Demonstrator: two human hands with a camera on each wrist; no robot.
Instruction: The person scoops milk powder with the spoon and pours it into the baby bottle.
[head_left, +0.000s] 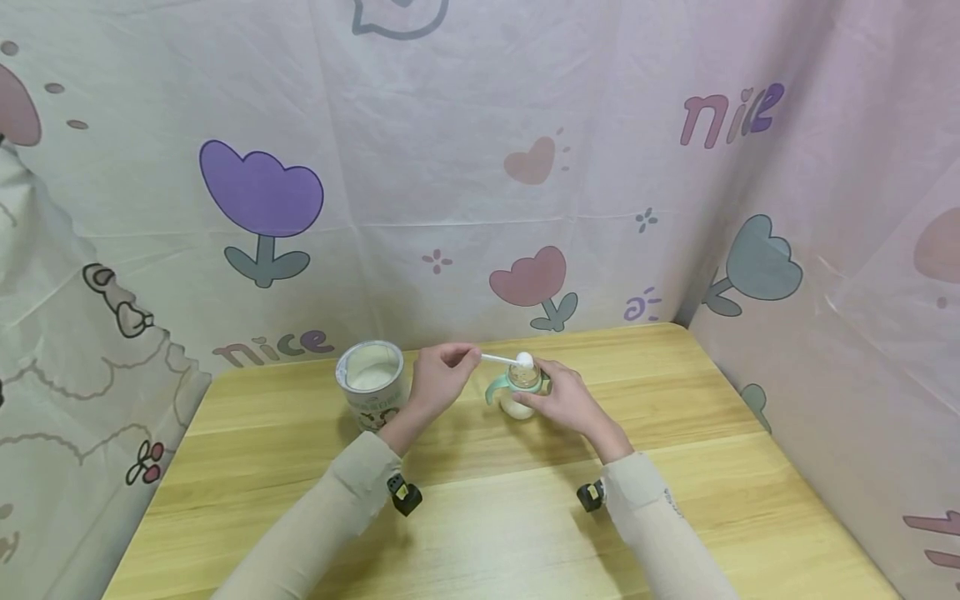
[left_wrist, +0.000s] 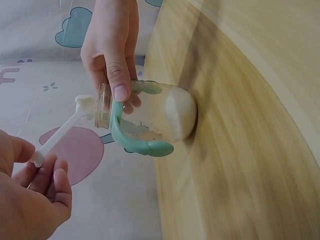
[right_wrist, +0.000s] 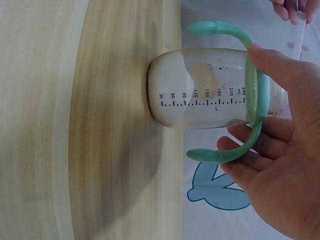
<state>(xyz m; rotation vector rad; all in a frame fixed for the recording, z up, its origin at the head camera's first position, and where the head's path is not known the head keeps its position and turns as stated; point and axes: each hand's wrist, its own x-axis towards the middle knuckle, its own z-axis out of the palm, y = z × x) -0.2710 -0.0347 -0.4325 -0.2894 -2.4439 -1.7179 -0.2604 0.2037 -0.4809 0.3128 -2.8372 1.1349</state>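
A clear baby bottle (right_wrist: 220, 75) with green handles and a measuring scale stands upright on the table, white powder in its lower part. My right hand (head_left: 564, 400) grips it near the neck, thumb on the green handle ring (left_wrist: 117, 120). In my left hand (head_left: 441, 379), thumb and fingers pinch the end of a white scoop (left_wrist: 62, 131). The scoop's bowl, heaped with white powder (head_left: 524, 360), is at the bottle's open mouth. Left of that hand stands an open tin (head_left: 372, 387) with pale powder inside, partly behind the left wrist.
The wooden table (head_left: 480, 533) ends at a patterned cloth backdrop (head_left: 420, 167) behind the tin and bottle. More cloth hangs along both sides. A small black camera (head_left: 405, 495) is strapped at the left wrist, another camera (head_left: 591, 496) at the right.
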